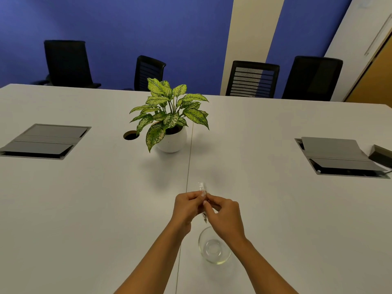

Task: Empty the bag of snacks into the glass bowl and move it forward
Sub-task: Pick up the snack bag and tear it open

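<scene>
Glass bowl nearest me on white table, under my right wrist. Above it, my left hand and right hand both pinch small clear snack bag, fingertips closed on it. Potted plant beyond.

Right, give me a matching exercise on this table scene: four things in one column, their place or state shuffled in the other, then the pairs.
Things:
1. snack bag
2. glass bowl
3. potted plant
4. round hole

Place or state:
A. stands at the middle of the table, in a white pot
B. pinched between the left hand and right hand
C. empty, on the table below the hands
D. cut into the tabletop just left of the white pot

Pairs: 1-B, 2-C, 3-A, 4-D
</scene>
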{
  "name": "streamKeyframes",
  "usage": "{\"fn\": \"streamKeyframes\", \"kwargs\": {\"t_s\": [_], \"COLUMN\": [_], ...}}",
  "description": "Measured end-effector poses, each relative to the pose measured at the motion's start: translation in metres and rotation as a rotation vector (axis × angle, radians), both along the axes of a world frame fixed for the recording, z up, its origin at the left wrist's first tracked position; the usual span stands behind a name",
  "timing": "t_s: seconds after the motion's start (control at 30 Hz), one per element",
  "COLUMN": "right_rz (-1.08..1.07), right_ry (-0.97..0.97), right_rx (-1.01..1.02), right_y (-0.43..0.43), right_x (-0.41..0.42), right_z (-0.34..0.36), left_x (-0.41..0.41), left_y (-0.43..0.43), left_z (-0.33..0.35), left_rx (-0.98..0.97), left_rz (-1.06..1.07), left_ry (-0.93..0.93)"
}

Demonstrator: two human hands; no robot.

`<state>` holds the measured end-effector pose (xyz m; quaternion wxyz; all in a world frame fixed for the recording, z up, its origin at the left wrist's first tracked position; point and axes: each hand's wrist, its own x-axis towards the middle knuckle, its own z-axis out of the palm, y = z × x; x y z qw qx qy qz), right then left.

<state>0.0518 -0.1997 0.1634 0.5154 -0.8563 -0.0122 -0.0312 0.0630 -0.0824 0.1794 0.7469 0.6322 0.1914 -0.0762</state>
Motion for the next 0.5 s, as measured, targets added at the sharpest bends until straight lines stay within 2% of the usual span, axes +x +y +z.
{"fn": "streamKeyframes", "kwargs": {"t_s": [0.33,0.5], "right_rz": [-0.107,-0.122], "right_ry": [0.075,0.155], "right_rx": [0.201,0.328], "right_y": [0.0005,-0.0011], "right_x": [0.0003,0.0038], "right_z": [0.0027,0.0051], "left_x": [-0.0028,-0.0034], "left_y": [0.0050,0.0019], "left_z": [-0.0024,-0.0079], "left_rx": [0.001,0.155], "left_rz": [0.041,0.067], "left_ry": [0.010,-0.027]}}
